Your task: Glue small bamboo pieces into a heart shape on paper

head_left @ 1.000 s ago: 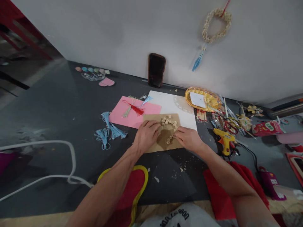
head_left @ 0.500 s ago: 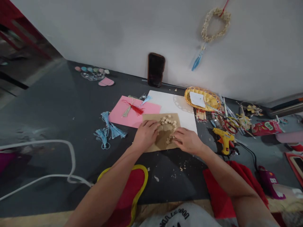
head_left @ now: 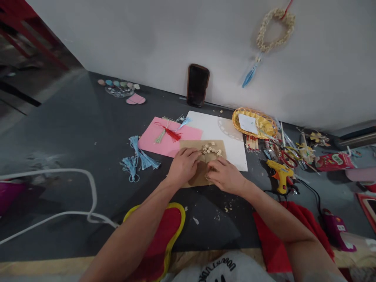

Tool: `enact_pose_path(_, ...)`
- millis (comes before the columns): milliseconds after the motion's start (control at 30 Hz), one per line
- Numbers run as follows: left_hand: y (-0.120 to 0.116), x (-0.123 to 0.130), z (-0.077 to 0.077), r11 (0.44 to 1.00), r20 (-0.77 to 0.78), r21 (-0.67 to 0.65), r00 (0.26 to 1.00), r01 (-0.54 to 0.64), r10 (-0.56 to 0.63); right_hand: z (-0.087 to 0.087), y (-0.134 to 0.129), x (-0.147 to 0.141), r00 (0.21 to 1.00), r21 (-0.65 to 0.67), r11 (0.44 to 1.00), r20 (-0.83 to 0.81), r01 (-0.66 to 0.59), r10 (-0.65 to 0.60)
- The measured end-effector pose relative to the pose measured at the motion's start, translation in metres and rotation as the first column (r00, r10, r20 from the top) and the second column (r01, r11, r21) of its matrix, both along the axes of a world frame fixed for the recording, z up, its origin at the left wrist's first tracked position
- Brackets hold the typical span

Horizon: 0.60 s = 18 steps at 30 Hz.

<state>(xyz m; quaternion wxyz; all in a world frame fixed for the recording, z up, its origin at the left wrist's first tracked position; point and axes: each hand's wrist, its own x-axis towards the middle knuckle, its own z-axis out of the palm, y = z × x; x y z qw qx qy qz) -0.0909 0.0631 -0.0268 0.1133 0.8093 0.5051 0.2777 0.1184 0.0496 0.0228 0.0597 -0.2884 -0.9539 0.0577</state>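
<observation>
A small garland of cream flower-shaped pieces (head_left: 212,149) lies curved on a sheet of brown paper (head_left: 202,179). My left hand (head_left: 185,163) is closed at the left end of the garland, its fingertips bent down against it; fingers partly hide what they pinch. My right hand (head_left: 225,175) is closed on the lower right part of the garland, covering most of that stretch. A few cream pieces show below its fingertips. Under the brown paper are a pink sheet (head_left: 152,137) and a white sheet (head_left: 239,156).
Red and green tassels (head_left: 172,134) lie on the pink sheet, blue tassels (head_left: 141,154) left of it. A phone (head_left: 197,85) leans on the wall. To the right are a wicker basket (head_left: 268,129), a yellow glue gun (head_left: 280,174) and red cloth (head_left: 272,243). A finished-looking garland (head_left: 261,37) hangs above.
My right hand has shifted left and inward over the garland, hiding more of its right side. My left hand stays about the same place on the paper. The whole view has shifted slightly.
</observation>
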Motion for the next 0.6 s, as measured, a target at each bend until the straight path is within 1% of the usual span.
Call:
enact_pose_path(133, 0.0, 0.0, 0.002, 1.0, 0.004, -0.011, 1.0, 0.005, -0.005, 0.0, 0.0, 0.0, 1.0, -0.044, 0.999, 0.006, 0.004, -0.004)
enact_pose_path(267, 0.0, 0.0, 0.003, 1.0, 0.003, -0.025, 1.0, 0.004, -0.004, 0.001, 0.002, 0.008, 0.998, -0.086, 0.996, -0.058, 0.013, -0.018)
enact_pose_path(400, 0.0, 0.0, 0.003, 1.0, 0.005, -0.024, 1.0, 0.003, -0.003, 0.003, 0.006, 0.017, 0.992, -0.081, 0.995, -0.102, 0.063, -0.071)
enact_pose_path(500, 0.001, -0.001, 0.004, 1.0, 0.014, -0.008, 1.0, 0.01, -0.01, 0.004, 0.009, 0.019, 0.992, -0.069, 0.996, -0.1, 0.064, -0.071)
enact_pose_path(600, 0.001, -0.001, 0.013, 1.0, 0.003, 0.029, 1.0, 0.007, -0.007, 0.005, 0.01, 0.023, 0.984, -0.059, 0.992, -0.128, 0.114, -0.121)
